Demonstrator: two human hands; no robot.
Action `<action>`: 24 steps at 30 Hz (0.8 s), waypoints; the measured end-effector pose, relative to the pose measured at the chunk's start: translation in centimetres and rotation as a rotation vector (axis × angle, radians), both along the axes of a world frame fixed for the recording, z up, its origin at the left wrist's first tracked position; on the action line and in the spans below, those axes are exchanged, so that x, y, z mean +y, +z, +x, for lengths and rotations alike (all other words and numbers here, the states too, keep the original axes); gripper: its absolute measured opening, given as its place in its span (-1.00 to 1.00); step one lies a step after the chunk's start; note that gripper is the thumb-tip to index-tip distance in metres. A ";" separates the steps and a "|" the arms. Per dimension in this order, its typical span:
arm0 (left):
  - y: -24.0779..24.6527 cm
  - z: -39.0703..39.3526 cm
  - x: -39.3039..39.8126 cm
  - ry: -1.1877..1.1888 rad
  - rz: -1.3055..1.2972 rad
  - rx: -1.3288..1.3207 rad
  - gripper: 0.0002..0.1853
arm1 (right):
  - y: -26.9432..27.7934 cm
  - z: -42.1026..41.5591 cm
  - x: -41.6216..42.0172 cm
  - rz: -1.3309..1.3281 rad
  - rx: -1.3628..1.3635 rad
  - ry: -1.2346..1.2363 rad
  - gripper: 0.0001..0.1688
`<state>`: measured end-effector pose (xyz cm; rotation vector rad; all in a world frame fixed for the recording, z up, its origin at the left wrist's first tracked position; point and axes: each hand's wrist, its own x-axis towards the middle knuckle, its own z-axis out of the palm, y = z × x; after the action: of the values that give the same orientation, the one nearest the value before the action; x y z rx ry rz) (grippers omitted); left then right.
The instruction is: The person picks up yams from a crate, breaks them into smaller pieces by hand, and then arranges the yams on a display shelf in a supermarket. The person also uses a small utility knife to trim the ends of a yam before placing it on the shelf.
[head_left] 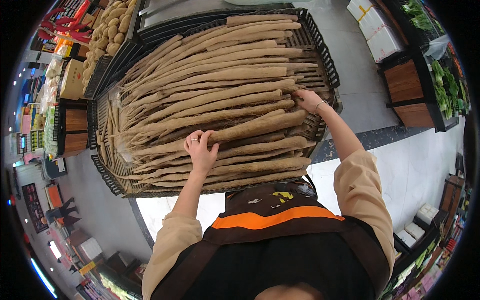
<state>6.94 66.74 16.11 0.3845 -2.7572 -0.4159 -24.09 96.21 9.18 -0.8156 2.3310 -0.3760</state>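
Observation:
Long, brown, hairy yam roots lie side by side in a black slatted plastic crate (325,56) in front of me. My left hand (202,152), with a ring on one finger, grips a thick yam (262,126) near its middle, thumb on the near side and fingers over the top. That yam slants across others, its blunt end towards the right. At the right ends of the row, my right hand (308,100) touches the yam tips with curled fingers. Whether it grips one is hidden. Thinner root tails (138,138) point left over a piece of clear plastic (122,146).
A bin of potatoes (112,32) adjoins the crate at the upper left, with a cardboard box (72,79) beside it. White foam boxes (375,30) and leafy greens (444,90) stand across the aisle at right. A person (62,214) is far off at lower left.

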 end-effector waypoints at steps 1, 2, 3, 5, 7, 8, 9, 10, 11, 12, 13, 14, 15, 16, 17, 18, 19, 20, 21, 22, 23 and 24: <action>-0.1 0.3 0.0 0.000 0.009 0.005 -0.52 | 0.0 0.1 -0.1 0.016 0.048 0.031 -0.55; -0.3 0.7 0.2 0.000 0.023 0.009 -0.53 | 0.2 0.3 -0.2 0.035 0.096 0.063 -0.55; -0.5 1.2 0.4 -0.001 0.036 0.013 -0.53 | 0.2 0.7 -0.5 0.072 0.135 0.025 -0.59; -0.6 2.1 0.9 -0.016 0.040 0.018 -0.55 | 1.7 1.0 -0.7 0.091 0.201 0.038 -0.66; -0.9 2.7 1.3 -0.030 0.044 0.025 -0.56 | 3.1 1.8 -0.2 0.013 0.301 0.027 -0.79; -0.9 3.0 1.5 -0.033 0.045 0.033 -0.56 | 4.4 2.5 0.0 -0.043 0.335 0.034 -0.81; -0.8 3.4 1.6 -0.025 0.060 0.021 -0.56 | 6.3 3.0 -0.1 -0.101 0.373 0.048 -0.82; -0.8 3.6 1.6 -0.023 0.063 0.019 -0.57 | 8.2 3.5 -0.1 -0.158 0.411 0.062 -0.83; -0.9 3.9 1.7 -0.022 0.067 0.016 -0.57 | 9.9 4.0 -0.3 -0.191 0.451 0.081 -0.84; -0.9 3.9 1.7 -0.029 0.071 0.012 -0.57 | 11.7 4.6 -0.5 -0.224 0.491 0.093 -0.85; -0.7 4.0 1.8 -0.033 0.065 0.022 -0.57 | 13.4 5.3 -0.8 -0.261 0.529 0.110 -0.86; -0.4 3.8 1.7 -0.035 0.057 0.031 -0.58 | 15.1 6.0 -1.2 -0.276 0.566 0.127 -0.86; -0.2 3.7 1.6 -0.036 0.044 0.042 -0.58 | 16.9 6.8 -1.8 -0.295 0.605 0.144 -0.87; -0.3 3.8 1.5 -0.039 0.050 0.041 -0.58 | 18.4 7.5 -2.5 -0.320 0.645 0.169 -0.87; -0.4 3.8 1.3 -0.040 0.056 0.040 -0.58 | 19.5 8.0 -3.1 -0.365 0.702 0.204 -0.85; -0.3 3.8 1.2 -0.043 0.063 0.038 -0.58 | 20.7 8.6 -3.6 -0.371 0.726 0.204 -0.85; 0.0 3.9 1.2 -0.034 0.053 0.021 -0.60 | 21.9 9.1 -4.1 -0.377 0.750 0.203 -0.85; 0.3 3.8 1.2 -0.023 0.056 0.043 -0.61 | 23.1 9.6 -4.6 -0.380 0.776 0.202 -0.85; 0.5 3.7 1.1 -0.018 0.061 0.066 -0.62 | 24.2 10.0 -5.2 -0.426 0.808 0.231 -0.83; 0.8 3.5 1.1 -0.015 0.066 0.089 -0.63 | 25.0 10.4 -5.7 -0.438 0.826 0.258 -0.83; 1.0 3.5 1.1 -0.028 0.077 0.113 -0.56 | 25.8 11.0 -6.2 -0.447 0.843 0.285 -0.83; 1.1 3.1 1.1 -0.015 0.112 0.157 -0.51 | 26.5 11.5 -6.6 -0.456 0.861 0.310 -0.83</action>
<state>10.06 67.85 17.24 0.3431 -2.5926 -0.5808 -12.60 89.65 35.69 -1.8231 2.8426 -0.4939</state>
